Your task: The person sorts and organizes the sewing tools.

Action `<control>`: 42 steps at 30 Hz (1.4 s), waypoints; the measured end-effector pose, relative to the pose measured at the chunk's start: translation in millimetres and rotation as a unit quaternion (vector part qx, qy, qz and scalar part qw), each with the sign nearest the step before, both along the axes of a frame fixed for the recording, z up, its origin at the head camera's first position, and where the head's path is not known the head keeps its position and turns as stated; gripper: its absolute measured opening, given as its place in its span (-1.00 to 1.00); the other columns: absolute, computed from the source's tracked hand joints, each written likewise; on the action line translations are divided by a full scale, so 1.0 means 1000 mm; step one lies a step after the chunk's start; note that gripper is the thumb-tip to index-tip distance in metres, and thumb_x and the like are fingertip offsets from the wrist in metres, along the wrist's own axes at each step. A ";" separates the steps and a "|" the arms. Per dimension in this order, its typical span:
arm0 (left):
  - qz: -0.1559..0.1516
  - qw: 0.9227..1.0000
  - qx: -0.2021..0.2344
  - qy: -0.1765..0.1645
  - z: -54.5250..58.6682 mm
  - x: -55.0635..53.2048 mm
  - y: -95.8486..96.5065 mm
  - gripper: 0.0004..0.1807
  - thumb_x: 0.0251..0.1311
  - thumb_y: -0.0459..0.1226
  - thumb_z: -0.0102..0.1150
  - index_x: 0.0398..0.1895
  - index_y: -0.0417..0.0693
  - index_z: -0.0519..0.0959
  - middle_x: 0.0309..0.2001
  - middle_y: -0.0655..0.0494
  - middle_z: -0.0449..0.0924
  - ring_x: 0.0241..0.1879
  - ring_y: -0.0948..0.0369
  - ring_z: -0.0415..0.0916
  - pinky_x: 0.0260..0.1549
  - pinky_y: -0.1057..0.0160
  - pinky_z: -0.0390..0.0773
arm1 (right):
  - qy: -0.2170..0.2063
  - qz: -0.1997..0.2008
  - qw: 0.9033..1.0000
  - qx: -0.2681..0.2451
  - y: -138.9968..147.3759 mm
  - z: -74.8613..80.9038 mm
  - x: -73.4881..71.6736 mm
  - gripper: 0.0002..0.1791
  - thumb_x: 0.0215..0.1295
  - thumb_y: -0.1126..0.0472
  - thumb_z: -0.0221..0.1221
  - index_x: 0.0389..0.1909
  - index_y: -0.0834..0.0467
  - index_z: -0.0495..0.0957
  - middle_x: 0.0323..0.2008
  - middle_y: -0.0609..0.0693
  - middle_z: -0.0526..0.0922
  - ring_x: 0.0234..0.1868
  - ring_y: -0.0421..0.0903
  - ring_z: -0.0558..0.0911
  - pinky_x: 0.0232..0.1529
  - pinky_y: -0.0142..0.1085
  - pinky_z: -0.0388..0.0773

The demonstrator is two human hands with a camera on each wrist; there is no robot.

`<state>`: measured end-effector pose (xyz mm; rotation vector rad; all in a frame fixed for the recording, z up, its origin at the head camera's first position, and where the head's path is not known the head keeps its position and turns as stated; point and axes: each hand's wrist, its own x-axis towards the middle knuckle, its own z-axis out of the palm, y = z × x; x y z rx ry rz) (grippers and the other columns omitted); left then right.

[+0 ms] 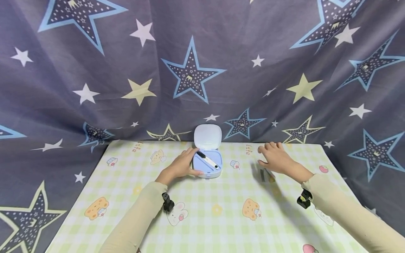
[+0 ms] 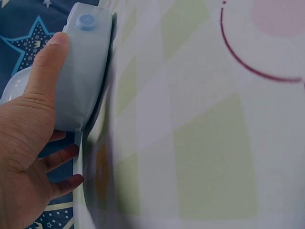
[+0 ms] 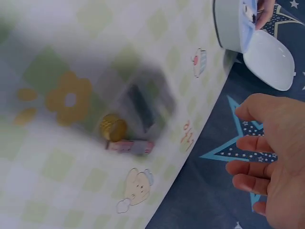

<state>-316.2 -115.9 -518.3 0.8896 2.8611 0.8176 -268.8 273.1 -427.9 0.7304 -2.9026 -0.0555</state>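
A light blue box point(image 1: 212, 174) stands at the back middle of the table with its white lid point(image 1: 207, 136) raised. My left hand point(image 1: 181, 164) holds the box by its left side, the thumb along the front near a round button. Inside lies a slim white stick point(image 1: 209, 161) with a black end, set diagonally. My right hand point(image 1: 275, 158) hovers with loosely bent fingers and nothing in them. Below it on the cloth lie a dark grey flat strip point(image 3: 141, 108), a round golden piece point(image 3: 113, 128) and a small pinkish piece point(image 3: 129, 147), all blurred.
A green-checked cloth point(image 1: 218, 228) with cartoon prints covers the table. Directly behind the back edge hangs a dark star-patterned curtain point(image 1: 240, 88), close to the raised lid. Both wrists carry small black cameras.
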 end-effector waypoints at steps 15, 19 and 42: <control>0.004 1.000 0.001 -0.009 -0.001 0.000 0.003 0.18 -0.05 0.08 0.58 0.57 -0.17 0.16 0.39 -0.17 0.35 0.31 -0.11 0.37 0.37 -0.10 0.41 | 0.005 -0.005 1.000 0.008 0.020 -0.027 0.014 -0.72 0.26 0.07 0.36 -0.23 0.16 0.52 -0.39 -0.01 0.45 -0.36 -0.03 0.30 -0.22 -0.10 0.13; 0.004 1.000 -0.004 -0.014 -0.002 0.000 0.003 0.19 -0.05 0.10 0.58 0.58 -0.15 0.14 0.41 -0.16 0.33 0.34 -0.11 0.35 0.41 -0.10 0.37 | -0.002 -0.019 1.000 0.013 0.025 -0.033 0.016 -0.74 0.29 0.08 0.33 -0.26 0.17 0.51 -0.39 0.00 0.46 -0.35 -0.03 0.33 -0.23 -0.10 0.14; 0.013 1.000 -0.009 -0.013 -0.001 0.001 0.000 0.19 -0.05 0.13 0.57 0.58 -0.11 0.14 0.43 -0.16 0.31 0.37 -0.13 0.33 0.41 -0.11 0.37 | -0.025 -0.046 0.999 0.009 0.036 -0.053 0.015 -0.67 0.26 0.08 0.27 -0.54 0.08 0.34 -0.51 -0.01 0.37 -0.41 -0.01 0.29 -0.25 -0.11 0.09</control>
